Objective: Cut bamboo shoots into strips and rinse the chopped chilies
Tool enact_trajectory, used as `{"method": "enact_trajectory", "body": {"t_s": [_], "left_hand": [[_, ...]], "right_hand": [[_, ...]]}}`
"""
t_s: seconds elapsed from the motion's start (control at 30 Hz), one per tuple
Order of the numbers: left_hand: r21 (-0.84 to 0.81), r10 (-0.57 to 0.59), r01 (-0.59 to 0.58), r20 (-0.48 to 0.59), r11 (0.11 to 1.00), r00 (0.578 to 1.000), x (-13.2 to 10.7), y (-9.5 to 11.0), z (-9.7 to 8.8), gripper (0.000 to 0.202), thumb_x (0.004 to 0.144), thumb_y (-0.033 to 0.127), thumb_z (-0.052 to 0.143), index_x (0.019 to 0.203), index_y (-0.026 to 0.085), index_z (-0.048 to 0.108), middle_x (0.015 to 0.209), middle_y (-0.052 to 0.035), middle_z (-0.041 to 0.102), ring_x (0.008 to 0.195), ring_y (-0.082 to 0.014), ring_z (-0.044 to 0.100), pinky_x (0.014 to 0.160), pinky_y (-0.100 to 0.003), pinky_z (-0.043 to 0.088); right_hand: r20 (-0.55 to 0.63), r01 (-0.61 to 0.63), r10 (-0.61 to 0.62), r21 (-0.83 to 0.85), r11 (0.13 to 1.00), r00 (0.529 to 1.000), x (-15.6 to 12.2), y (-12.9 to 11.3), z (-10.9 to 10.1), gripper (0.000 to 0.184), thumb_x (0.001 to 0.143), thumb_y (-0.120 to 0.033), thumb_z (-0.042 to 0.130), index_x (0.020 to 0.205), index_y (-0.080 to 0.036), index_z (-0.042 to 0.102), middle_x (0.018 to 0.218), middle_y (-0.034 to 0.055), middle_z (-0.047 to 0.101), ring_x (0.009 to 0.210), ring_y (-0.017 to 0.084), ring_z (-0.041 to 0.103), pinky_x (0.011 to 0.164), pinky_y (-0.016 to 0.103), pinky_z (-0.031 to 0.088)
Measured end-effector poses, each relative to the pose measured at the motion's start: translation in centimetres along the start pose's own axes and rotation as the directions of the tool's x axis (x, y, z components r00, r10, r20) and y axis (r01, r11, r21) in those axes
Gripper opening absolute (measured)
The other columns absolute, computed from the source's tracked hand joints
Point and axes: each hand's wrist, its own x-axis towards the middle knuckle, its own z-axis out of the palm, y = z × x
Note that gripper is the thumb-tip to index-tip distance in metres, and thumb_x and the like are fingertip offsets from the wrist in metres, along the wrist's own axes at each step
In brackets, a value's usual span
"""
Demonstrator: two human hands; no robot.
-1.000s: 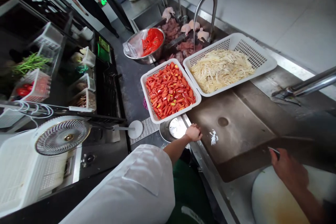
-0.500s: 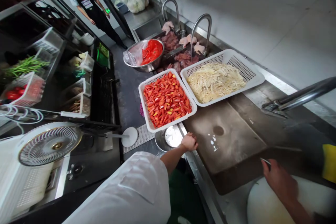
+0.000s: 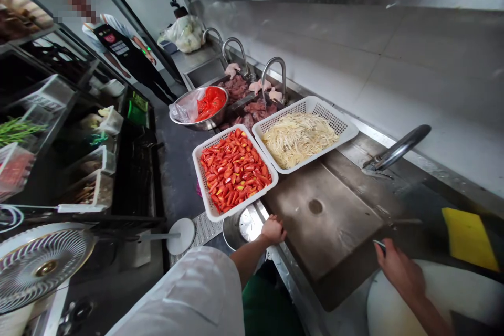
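My left hand is closed at the front edge of the steel sink, its fingers curled over the rim. Beside it, a steel pot shows partly under a white basket of cut red peppers. My right hand is closed around a small thing with a shiny metal end; the rest is hidden in the fingers. Below that hand lies a round white cutting board. A second white basket of pale shreds spans the sink's far side.
A tap leans over the sink, and a yellow cloth lies at the right. Farther back are a steel bowl with red food in plastic and sinks of meat. A fan stands left. A person stands behind.
The view has tilted up and turned right, showing an overhead shelf with pots and more of the yellow cloth. Both hands keep about the same places at the sink.
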Motion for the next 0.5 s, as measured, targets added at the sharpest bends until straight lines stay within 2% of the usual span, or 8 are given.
{"method": "enact_trajectory", "body": {"t_s": [0.23,0.5], "left_hand": [[0.029,0.002,-0.002,0.015,1.000,1.000,0.0,0.0,0.0,0.037,0.100,0.037,0.058,0.117,0.010,0.078,0.117,-0.0198,0.079,0.122,-0.0332,0.068,0.115,-0.046,0.049],[0.043,0.006,-0.006,0.007,0.999,1.000,0.1,0.0,-0.1,0.038,0.098,0.038,0.061,0.114,0.009,0.080,0.114,-0.0204,0.079,0.119,-0.0330,0.069,0.114,-0.045,0.050]], "right_hand": [[-0.017,-0.002,0.002,0.027,1.000,1.000,0.0,0.0,0.1,0.036,0.110,-0.039,0.040,0.097,-0.019,0.066,0.082,0.0120,0.075,0.073,0.031,0.078,0.060,0.035,0.051],[-0.047,0.037,-0.035,0.048,0.998,0.998,0.3,0.5,1.1,0.038,0.108,-0.041,0.038,0.092,-0.020,0.066,0.079,0.0129,0.073,0.064,0.031,0.074,0.056,0.038,0.047]]}}
